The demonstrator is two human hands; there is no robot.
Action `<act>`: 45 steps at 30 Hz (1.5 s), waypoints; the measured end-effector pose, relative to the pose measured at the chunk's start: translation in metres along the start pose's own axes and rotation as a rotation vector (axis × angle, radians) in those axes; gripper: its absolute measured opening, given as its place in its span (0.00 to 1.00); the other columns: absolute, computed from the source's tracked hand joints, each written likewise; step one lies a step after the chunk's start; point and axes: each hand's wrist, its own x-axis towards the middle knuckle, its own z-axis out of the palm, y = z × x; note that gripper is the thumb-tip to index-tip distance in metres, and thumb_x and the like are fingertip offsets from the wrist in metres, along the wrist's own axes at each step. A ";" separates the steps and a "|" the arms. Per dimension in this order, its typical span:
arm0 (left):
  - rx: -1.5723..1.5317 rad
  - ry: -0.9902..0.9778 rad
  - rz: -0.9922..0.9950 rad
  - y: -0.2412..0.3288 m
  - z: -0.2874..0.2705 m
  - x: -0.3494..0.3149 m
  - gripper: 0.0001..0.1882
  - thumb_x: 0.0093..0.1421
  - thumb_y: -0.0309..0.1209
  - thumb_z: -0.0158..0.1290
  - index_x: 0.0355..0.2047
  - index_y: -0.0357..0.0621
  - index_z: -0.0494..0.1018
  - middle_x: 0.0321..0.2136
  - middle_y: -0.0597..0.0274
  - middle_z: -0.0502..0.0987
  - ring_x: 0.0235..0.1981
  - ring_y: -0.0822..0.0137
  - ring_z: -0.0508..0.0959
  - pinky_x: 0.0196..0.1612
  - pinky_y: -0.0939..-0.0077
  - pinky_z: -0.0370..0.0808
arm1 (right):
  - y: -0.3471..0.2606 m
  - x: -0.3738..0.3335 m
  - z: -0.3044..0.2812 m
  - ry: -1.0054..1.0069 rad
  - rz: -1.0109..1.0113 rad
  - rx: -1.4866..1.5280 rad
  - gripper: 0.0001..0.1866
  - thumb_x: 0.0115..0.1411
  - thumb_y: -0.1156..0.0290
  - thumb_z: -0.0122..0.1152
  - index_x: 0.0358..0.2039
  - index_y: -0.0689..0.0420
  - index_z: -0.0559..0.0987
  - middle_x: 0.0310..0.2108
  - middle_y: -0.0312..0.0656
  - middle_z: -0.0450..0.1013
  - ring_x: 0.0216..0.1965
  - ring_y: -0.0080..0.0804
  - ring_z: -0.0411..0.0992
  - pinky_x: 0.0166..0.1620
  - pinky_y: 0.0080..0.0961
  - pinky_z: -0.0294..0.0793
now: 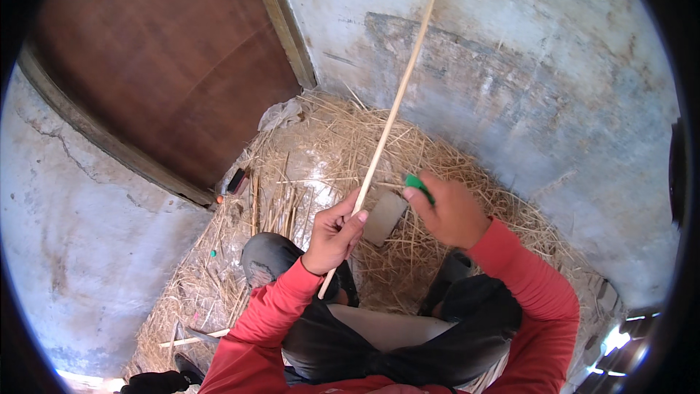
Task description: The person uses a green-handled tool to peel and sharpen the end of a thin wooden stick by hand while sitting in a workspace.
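A long, pale wooden stick (394, 109) slants up in front of me, its far end near the wall and its lower end between my knees. My left hand (332, 237) is wrapped round it near that lower end. To the right, my right hand (453, 211) is closed on a small green handheld tool (418, 186), whose exact kind I cannot make out. The tool is apart from the stick. Below and between the two hands lies a flat, greyish rectangular block (386, 217) on the straw.
Loose straw (430, 149) covers much of the floor. A brown door (160, 66) stands at the far left, beside a stained wall (510, 66). Near the door lie a dark red object (236, 181) and crumpled plastic (280, 114). Another stick (191, 339) lies at lower left.
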 end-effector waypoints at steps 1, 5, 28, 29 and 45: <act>0.044 0.006 0.004 0.000 0.003 0.001 0.27 0.71 0.26 0.51 0.69 0.42 0.62 0.16 0.76 0.65 0.14 0.84 0.59 0.18 0.86 0.57 | -0.005 -0.002 0.005 -0.012 -0.005 -0.001 0.17 0.71 0.56 0.52 0.40 0.59 0.74 0.18 0.52 0.70 0.19 0.53 0.72 0.25 0.43 0.69; 0.220 -0.001 0.020 -0.007 0.008 0.000 0.27 0.70 0.26 0.53 0.67 0.38 0.63 0.19 0.79 0.66 0.19 0.87 0.59 0.21 0.86 0.57 | -0.015 -0.005 0.028 -0.051 -0.037 -0.072 0.22 0.70 0.50 0.51 0.39 0.60 0.75 0.15 0.52 0.70 0.19 0.56 0.72 0.26 0.49 0.72; 0.435 -0.113 -0.040 -0.013 -0.006 -0.028 0.23 0.67 0.24 0.54 0.61 0.29 0.68 0.24 0.81 0.64 0.24 0.85 0.59 0.26 0.87 0.59 | 0.117 0.047 -0.035 0.323 0.465 0.010 0.31 0.71 0.43 0.43 0.51 0.60 0.79 0.34 0.61 0.77 0.39 0.58 0.76 0.44 0.49 0.74; 0.418 -0.165 -0.040 -0.017 -0.010 -0.031 0.23 0.67 0.23 0.54 0.62 0.31 0.68 0.25 0.81 0.64 0.25 0.84 0.61 0.27 0.86 0.61 | 0.135 0.044 -0.050 0.399 0.465 -0.046 0.31 0.71 0.44 0.43 0.50 0.61 0.79 0.36 0.62 0.77 0.41 0.60 0.75 0.46 0.49 0.73; 0.218 -0.020 0.026 0.005 -0.015 -0.019 0.25 0.69 0.26 0.53 0.65 0.33 0.65 0.17 0.80 0.66 0.17 0.87 0.59 0.22 0.87 0.55 | 0.189 -0.026 -0.085 0.537 0.363 -0.145 0.26 0.70 0.48 0.52 0.48 0.61 0.80 0.34 0.58 0.78 0.35 0.48 0.76 0.44 0.38 0.73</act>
